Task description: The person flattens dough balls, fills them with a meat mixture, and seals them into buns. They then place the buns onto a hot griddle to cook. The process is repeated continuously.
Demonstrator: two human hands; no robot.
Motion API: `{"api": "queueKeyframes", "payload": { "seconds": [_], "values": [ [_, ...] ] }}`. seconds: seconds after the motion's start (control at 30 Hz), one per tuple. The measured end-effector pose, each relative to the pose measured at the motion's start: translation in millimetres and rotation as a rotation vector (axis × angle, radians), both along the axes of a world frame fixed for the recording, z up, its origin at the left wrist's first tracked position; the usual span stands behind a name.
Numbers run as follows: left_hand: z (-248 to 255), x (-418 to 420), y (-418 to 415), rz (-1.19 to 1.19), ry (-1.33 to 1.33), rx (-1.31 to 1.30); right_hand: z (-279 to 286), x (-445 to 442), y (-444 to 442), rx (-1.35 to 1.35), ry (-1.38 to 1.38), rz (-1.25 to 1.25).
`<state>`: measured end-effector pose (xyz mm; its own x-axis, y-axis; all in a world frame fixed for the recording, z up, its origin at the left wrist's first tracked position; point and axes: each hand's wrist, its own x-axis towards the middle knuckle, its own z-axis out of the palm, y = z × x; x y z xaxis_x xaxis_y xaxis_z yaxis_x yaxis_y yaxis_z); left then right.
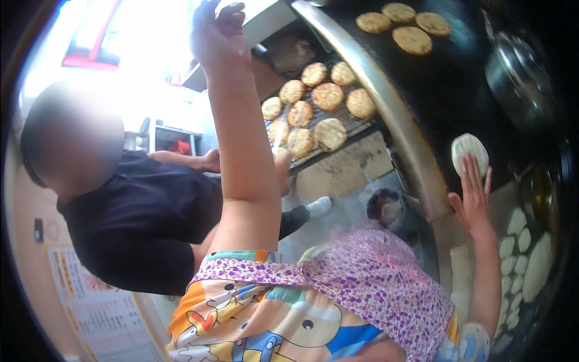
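My right hand (pixel 475 194) lies with its fingers extended over a pale, uncooked dough round (pixel 469 147). The fingertips touch its near part, and the dough rests on the dark griddle (pixel 434 99) near its front corner. My left hand (pixel 221 29) is raised at the top of the picture, away from the griddle. Its fingers are curled against strong glare, so whether it holds anything cannot be seen. Several browning flatbreads (pixel 412 40) sit at the griddle's far end.
Several browned flatbreads (pixel 327 96) lie on a wire rack (pixel 357 129) below the griddle's metal rim (pixel 384 92). A person in black (pixel 149 217) stands at left, a hand (pixel 282 169) beside the rack. At right are a metal pot (pixel 515 81) and several raw dough pieces (pixel 507 264).
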<state>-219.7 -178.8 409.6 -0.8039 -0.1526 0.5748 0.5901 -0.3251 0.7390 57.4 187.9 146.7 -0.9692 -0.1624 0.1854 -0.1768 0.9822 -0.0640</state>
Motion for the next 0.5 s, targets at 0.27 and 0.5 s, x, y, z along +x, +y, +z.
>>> {"api": "queueKeyframes", "payload": {
  "seconds": [0.27, 0.5],
  "values": [
    [-155, 85, 125, -0.4, -0.03, -0.77, 1, -2, 29, -0.284, 0.075, -0.052],
    [-246, 121, 161, -0.319, 0.554, -1.514, 4, -10, 35, -0.005, 0.055, -0.24]
  ]
}}
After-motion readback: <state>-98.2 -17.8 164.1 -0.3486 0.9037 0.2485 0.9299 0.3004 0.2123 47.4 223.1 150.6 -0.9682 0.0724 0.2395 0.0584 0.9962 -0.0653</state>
